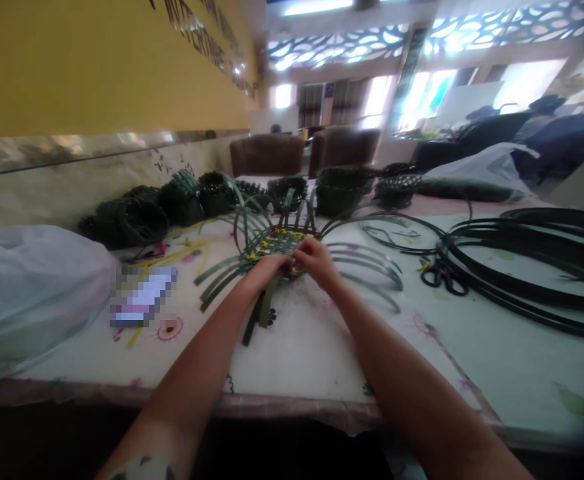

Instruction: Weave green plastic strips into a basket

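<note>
In the middle of the table lies a half-woven basket base point(283, 241) of dark green flat strips, with yellow and a little red worked in around its edge. Long loose strips fan out from it on all sides, some arching upward. My left hand point(279, 262) is at the near edge of the weave, its fingers mostly hidden. Beside it, my right hand point(311, 252) is closed, thumb and fingers bent together at the near right edge. What the fingertips pinch is too small and blurred to make out.
Scissors point(445, 279) and big coils of green strip point(532, 267) lie at the right. A phone point(145, 295) and a white plastic bag point(37, 293) are at the left. Several finished green baskets point(342, 190) line the back, near another plastic bag point(487, 173).
</note>
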Motion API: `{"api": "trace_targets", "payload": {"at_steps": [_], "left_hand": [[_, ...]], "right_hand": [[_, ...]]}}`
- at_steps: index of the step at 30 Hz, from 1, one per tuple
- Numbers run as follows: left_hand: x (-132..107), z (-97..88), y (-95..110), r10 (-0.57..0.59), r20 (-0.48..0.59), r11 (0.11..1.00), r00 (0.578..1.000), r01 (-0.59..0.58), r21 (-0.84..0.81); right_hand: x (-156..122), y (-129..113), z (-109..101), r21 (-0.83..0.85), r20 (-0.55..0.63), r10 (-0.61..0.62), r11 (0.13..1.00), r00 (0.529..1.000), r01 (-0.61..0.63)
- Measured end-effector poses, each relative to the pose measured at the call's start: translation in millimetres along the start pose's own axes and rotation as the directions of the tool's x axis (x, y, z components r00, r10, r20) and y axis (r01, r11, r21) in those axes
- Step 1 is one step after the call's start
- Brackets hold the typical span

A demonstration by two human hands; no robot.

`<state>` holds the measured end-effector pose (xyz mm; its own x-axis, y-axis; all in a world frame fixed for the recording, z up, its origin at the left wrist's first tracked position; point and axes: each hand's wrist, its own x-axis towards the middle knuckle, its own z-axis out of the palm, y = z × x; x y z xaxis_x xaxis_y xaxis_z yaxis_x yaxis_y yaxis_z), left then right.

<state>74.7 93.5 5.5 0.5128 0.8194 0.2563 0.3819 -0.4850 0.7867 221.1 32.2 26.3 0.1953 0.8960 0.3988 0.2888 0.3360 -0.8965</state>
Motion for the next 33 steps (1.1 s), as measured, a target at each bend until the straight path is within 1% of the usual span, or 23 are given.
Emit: {"api": "trace_targets", "payload": {"at_steps": [2, 3, 4, 6, 8, 9, 12, 14, 17, 21, 24, 26, 29, 31, 33], "left_hand": [[1.0, 1.1, -3.0, 0.000, 0.024, 1.000, 1.000, 0.001, -0.023], [1.6, 1.5, -4.4, 0.001, 0.032, 0.999, 0.999, 0.000, -0.035], [2.0, 1.7, -5.8, 0.002, 0.034, 0.999, 0.999, 0.000, -0.044], [2.4, 1.7, -8.2, -0.002, 0.025, 0.998, 1.000, 0.004, -0.061], [2.0, 1.3, -9.9, -0.017, -0.001, 0.996, 1.000, 0.016, -0.086], [1.7, 1.0, -10.3, -0.028, -0.015, 0.995, 0.999, 0.027, -0.101], [0.7, 0.0, -9.2, -0.069, -0.029, 0.987, 0.997, 0.064, -0.146], [-0.3, -0.8, -7.0, -0.093, -0.017, 0.981, 0.996, 0.088, -0.175], [-2.7, -1.8, -3.0, -0.122, -0.022, 0.970, 0.992, 0.114, -0.217], [-4.7, -2.5, 2.3, -0.173, -0.095, 0.955, 0.980, 0.143, -0.261], [-5.4, -3.1, 7.4, -0.197, -0.119, 0.944, 0.973, 0.155, -0.292], [-6.6, -3.6, 11.5, -0.187, -0.122, 0.939, 0.975, 0.141, -0.314], [-9.4, -3.6, 16.6, -0.113, -0.127, 0.947, 0.986, 0.068, -0.314], [-11.2, -2.7, 18.1, -0.052, -0.121, 0.961, 0.991, 0.017, -0.275], [-12.2, -1.3, 18.1, -0.019, -0.132, 0.976, 0.991, -0.010, -0.216]], "right_hand": [[-0.9, 4.1, 4.1, -0.145, -0.042, -0.051, 0.988, 0.998, 0.044], [-1.0, 5.9, 5.2, -0.191, -0.065, -0.065, 0.980, 0.996, 0.051], [-1.2, 7.2, 5.9, -0.202, -0.076, -0.057, 0.978, 0.996, 0.040], [-1.5, 8.8, 6.4, -0.162, -0.064, 0.009, 0.987, 0.998, -0.020], [-1.9, 9.3, 6.6, -0.142, -0.019, 0.058, 0.988, 0.998, -0.060], [-2.2, 9.2, 6.8, -0.167, 0.017, 0.056, 0.985, 0.998, -0.052], [-2.0, 8.6, 7.2, -0.307, 0.131, 0.005, 0.951, 0.991, 0.036], [-1.2, 8.3, 7.1, -0.356, 0.166, -0.003, 0.932, 0.986, 0.063], [0.4, 9.1, 6.5, -0.362, 0.141, 0.012, 0.931, 0.990, 0.040], [1.6, 11.6, 6.3, -0.348, 0.079, 0.042, 0.937, 0.996, -0.012], [2.6, 14.4, 6.8, -0.328, 0.038, 0.059, 0.944, 0.998, -0.043], [3.5, 16.8, 7.1, -0.308, 0.015, 0.065, 0.950, 0.998, -0.057], [4.3, 20.8, 7.3, -0.273, 0.001, 0.075, 0.959, 0.997, -0.072], [4.3, 23.0, 7.5, -0.254, 0.007, 0.078, 0.964, 0.997, -0.073], [3.7, 24.0, 7.5, -0.238, 0.025, 0.080, 0.969, 0.997, -0.071]]}}
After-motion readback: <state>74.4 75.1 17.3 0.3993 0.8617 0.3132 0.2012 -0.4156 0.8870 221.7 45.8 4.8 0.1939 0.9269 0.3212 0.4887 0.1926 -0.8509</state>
